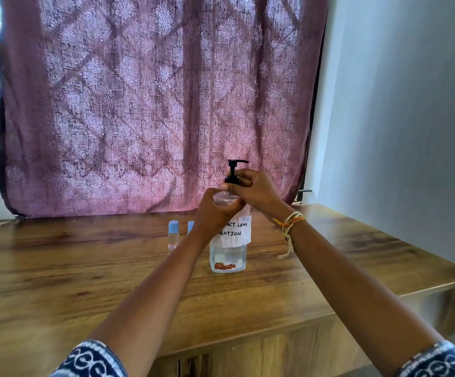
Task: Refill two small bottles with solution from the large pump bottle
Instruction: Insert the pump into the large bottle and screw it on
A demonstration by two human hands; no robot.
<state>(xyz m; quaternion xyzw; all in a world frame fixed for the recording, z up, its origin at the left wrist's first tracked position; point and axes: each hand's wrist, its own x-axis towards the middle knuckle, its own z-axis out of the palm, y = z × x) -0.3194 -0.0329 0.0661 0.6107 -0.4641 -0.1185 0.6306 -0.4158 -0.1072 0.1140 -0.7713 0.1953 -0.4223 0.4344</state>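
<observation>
Both hands (237,198) curled, arms outstretched

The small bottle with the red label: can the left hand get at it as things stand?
Probably yes, once it lets go. The left hand now grips the pump bottle; the small bottle stands just left of that wrist on the table, nothing between.

Both hands close around the upper part of the pump bottle (227,257), the left hand (215,210) on its shoulder, the right hand (256,190) at the pump collar. Just left of the left hand, two small bottles (173,238) stand upright, the second partly hidden behind the wrist. Bare surface (84,281) extends left, right and toward the person. A curtain (152,104) hangs behind the hands; a wall (397,118) stands to the right.
</observation>
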